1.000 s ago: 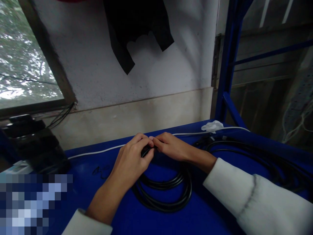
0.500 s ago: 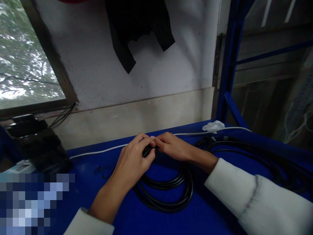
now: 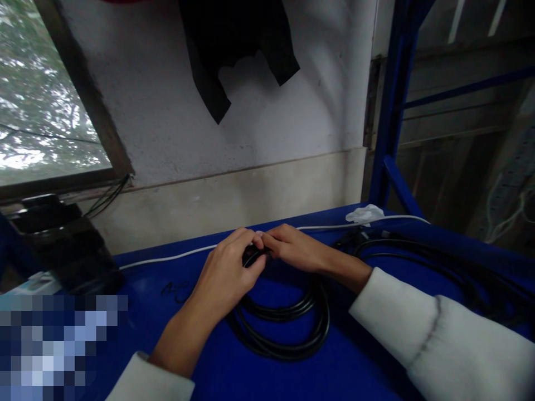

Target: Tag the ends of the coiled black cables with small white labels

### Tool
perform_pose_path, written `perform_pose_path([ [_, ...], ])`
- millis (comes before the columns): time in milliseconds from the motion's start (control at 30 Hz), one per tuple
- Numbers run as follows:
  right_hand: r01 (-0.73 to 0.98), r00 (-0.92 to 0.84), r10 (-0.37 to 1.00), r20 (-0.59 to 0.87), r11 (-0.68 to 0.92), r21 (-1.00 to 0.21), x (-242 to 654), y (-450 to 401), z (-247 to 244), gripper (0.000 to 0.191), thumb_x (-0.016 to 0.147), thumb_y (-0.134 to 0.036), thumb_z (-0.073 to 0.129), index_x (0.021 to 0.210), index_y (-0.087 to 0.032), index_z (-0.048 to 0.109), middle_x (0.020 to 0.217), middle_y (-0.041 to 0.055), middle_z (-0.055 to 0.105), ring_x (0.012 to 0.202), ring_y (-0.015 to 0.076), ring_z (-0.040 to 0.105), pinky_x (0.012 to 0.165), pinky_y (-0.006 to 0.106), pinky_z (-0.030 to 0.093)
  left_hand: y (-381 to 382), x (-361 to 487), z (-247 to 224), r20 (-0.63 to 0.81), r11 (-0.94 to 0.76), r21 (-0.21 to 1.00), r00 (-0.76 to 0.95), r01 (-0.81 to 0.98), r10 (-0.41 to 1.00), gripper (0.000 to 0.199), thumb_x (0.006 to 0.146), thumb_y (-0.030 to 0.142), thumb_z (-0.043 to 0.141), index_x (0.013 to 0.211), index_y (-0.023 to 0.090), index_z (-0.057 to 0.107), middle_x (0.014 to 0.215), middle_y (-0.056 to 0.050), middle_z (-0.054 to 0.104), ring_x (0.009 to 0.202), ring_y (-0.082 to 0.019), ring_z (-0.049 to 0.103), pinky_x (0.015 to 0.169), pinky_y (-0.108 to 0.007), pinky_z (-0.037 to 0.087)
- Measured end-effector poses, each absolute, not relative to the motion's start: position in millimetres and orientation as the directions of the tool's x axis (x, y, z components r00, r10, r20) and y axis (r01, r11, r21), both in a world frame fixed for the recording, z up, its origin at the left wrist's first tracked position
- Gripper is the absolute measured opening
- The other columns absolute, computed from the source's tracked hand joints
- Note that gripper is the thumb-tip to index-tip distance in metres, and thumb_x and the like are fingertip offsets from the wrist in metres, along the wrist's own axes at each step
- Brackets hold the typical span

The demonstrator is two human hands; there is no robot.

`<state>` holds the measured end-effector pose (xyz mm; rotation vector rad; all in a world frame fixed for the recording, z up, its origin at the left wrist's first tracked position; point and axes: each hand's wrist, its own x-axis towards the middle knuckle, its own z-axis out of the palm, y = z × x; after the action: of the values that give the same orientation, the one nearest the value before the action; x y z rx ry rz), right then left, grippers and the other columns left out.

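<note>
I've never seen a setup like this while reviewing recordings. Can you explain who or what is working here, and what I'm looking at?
There's no robot: these are a person's bare hands in pale sleeves, seen by one head-worn camera looking forward and down. On the blue surface lies a coil of black cable. The left hand holds its far side between thumb and fingers; the right hand meets it there, but what its fingertips grip is hidden. More black cables lie to the right. Behind the hands runs a white cord, with a crumpled white piece near its right end.
</note>
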<state>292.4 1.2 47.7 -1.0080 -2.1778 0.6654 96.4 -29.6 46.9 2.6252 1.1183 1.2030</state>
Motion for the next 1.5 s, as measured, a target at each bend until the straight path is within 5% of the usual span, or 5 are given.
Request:
perform_pose_path([
  [700, 0.467, -0.486, 0.801, 0.349, 0.576, -0.672, 294.7, 3.0, 45.0, 0.064, 0.109, -0.062, 0.035, 0.073, -0.017, 0.062, 0.067, -0.0008, 0.056, 0.062, 0.0141, 0.048, 0.059, 0.030, 0.033, -30.2, 97.3, 47.7, 0.653, -0.780, 0.314, 0.473, 0.541, 0.592, 0.017, 0.093, 0.009, 0.071, 0.093, 0.025, 0.077, 0.115, -0.003, 0.069, 0.100, -0.021, 0.070, 0.096, -0.038, 0.056],
  [1500, 0.466, -0.519, 0.787, 0.334, 0.588, -0.662, 293.5, 2.9, 45.8, 0.060, 0.111, -0.055, 0.034, 0.078, -0.016, 0.066, 0.070, 0.0004, 0.061, 0.065, 0.0147, 0.053, 0.063, 0.029, 0.036, -30.9, 95.4, 49.0, 0.599, -0.758, 0.289, 0.507, 0.584, 0.620, 0.017, 0.093, 0.008, 0.069, 0.089, 0.024, 0.072, 0.115, -0.002, 0.065, 0.101, -0.022, 0.069, 0.094, -0.038, 0.054],
])
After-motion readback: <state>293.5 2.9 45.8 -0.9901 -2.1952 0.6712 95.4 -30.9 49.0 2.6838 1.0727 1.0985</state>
